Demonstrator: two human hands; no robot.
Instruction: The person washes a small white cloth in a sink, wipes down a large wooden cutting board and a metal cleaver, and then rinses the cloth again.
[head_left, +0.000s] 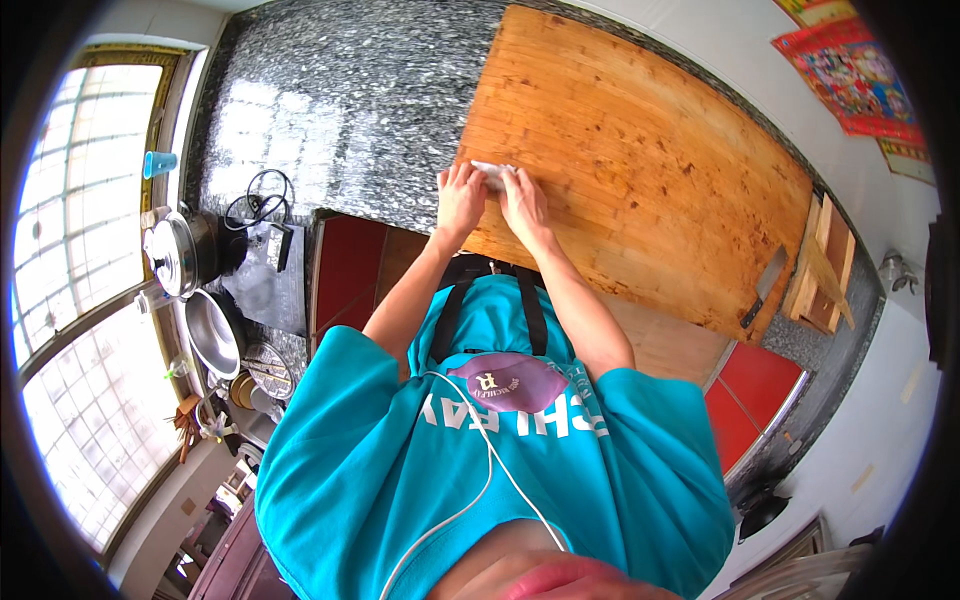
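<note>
A crumpled white cloth or tissue (492, 175) lies bunched at the left edge of a large wooden cutting board (630, 157). From its left side, my left hand (460, 198) grips it with bent fingers. My right hand (524, 205) has its fingertips on the cloth's right end, pinching it. Both hands rest low over the board's near-left edge, and the fingers partly cover the cloth. A kitchen knife (766, 285) with a dark handle lies far off at the board's right end.
Speckled dark stone countertop (360, 112) extends left of the board. A lidded pot (180, 251), a black cord (262, 201), a flat dark appliance (266, 277) and a metal basin (213, 334) stand along the window side. Beyond the knife sits a wooden box (829, 262).
</note>
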